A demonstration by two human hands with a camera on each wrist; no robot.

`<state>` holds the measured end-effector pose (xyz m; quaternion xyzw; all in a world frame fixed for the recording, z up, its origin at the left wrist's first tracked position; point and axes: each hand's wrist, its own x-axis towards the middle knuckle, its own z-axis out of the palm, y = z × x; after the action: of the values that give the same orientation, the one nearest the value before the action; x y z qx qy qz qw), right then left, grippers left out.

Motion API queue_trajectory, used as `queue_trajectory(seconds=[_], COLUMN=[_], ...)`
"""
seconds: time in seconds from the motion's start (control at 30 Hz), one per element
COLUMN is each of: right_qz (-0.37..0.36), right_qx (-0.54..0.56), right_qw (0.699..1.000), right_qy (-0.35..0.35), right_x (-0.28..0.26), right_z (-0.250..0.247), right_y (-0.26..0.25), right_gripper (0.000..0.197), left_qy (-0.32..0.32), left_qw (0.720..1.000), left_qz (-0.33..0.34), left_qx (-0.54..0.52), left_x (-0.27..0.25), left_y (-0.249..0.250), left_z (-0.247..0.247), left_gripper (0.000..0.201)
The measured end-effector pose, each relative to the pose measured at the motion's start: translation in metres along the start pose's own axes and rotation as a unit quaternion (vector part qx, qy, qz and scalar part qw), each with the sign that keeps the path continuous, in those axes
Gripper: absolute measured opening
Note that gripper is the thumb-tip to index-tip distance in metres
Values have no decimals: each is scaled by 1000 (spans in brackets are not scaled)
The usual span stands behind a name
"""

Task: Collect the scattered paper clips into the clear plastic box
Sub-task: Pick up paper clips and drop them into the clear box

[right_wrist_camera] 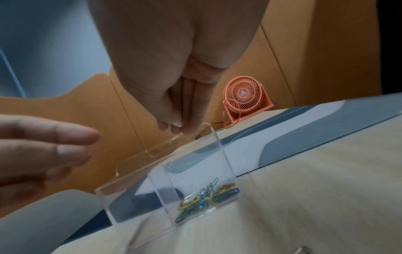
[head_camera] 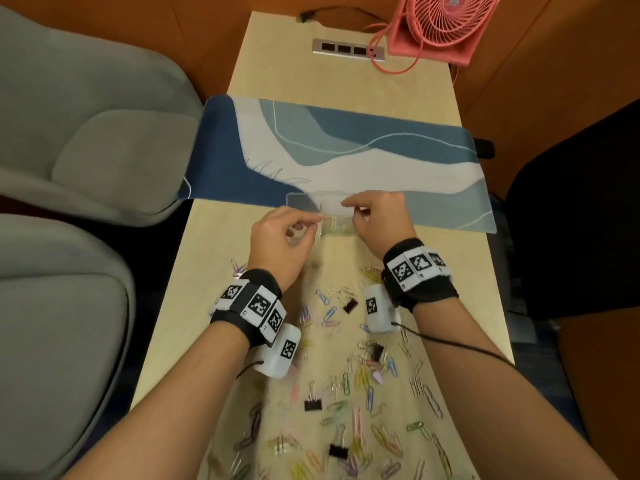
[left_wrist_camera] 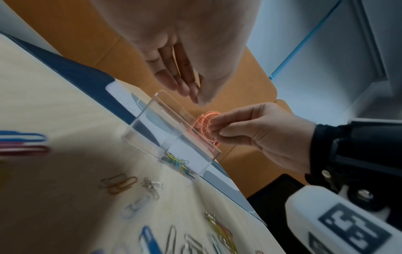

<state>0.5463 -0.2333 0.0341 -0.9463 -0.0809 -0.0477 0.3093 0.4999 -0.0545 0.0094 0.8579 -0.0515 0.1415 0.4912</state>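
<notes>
The clear plastic box (head_camera: 304,202) stands at the near edge of the blue mat, and one compartment holds several coloured paper clips (right_wrist_camera: 206,195). My left hand (head_camera: 313,225) hovers just left of the box rim, holding nothing. In the wrist views its fingers (right_wrist_camera: 71,146) are straight and relaxed. Over the box's right side my right hand (head_camera: 351,209) has its fingertips (left_wrist_camera: 215,133) bunched together; no clip shows between them. Many scattered paper clips (head_camera: 360,372) lie on the table between my forearms.
Black binder clips (head_camera: 350,305) lie among the paper clips. The blue and white mat (head_camera: 346,154) crosses the narrow table behind the box. A pink fan (head_camera: 440,26) and a socket strip (head_camera: 348,49) sit at the far end. Grey seats (head_camera: 86,116) flank the left side.
</notes>
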Motion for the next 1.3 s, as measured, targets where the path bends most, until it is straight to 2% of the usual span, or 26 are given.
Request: queue_trajectory(seconds=[0.1,0.2,0.3,0.47,0.53,0.63,0.73,0.8,0.87,0.97,1.13,1.23,1.3], right_qz=[-5,35,84,161,192,229,280,295,280,241,225,245,249], right_qx=[31,43,19,-64,-77,-87,-101,-89,-73,-10,113,91,63], right_qw=[999,998,993,963,950,938,913,902,908,934,943,951,949], right_qy=[6,-29,-84,-205,-234,-245,-281,-302,-302,-263,-218,-163,-183], right_x=[-32,-90,-171,-300,-341,-410,-431,-440,-454,-470,-471,-478,-486], right_z=[-17,-35,-46,-49,-55,-68,-53,-43,-33,-16,-6,-10,-10], right_y=[-8,-8,1,10,8,-1,3,0,-8,-21,-37,-32,-34], right_gripper=[29,25,19,10,5,15,18,17,15,11,20,27,46], left_qy=[-26,-58,-85,-148,-143,-90,-91,-117,-144,-161,-209,-211,-196], left_qw=[999,997,991,977,969,962,945,935,930,937,937,942,950], left_qz=[-21,-55,-99,-114,-137,-181,-231,-251,-247,-216,-204,-195,-183], left_qx=[-9,2,10,99,149,182,213,223,229,221,193,174,162], left_x=[-33,-79,-140,-245,-284,-349,-371,-379,-394,-416,-436,-438,-436], left_y=[7,10,15,18,18,34,23,18,22,39,57,60,61], left_z=[-19,-45,-70,-104,-113,-133,-135,-135,-131,-119,-99,-89,-85], left_gripper=[16,17,16,16,24,40,49,47,45,43,60,62,57])
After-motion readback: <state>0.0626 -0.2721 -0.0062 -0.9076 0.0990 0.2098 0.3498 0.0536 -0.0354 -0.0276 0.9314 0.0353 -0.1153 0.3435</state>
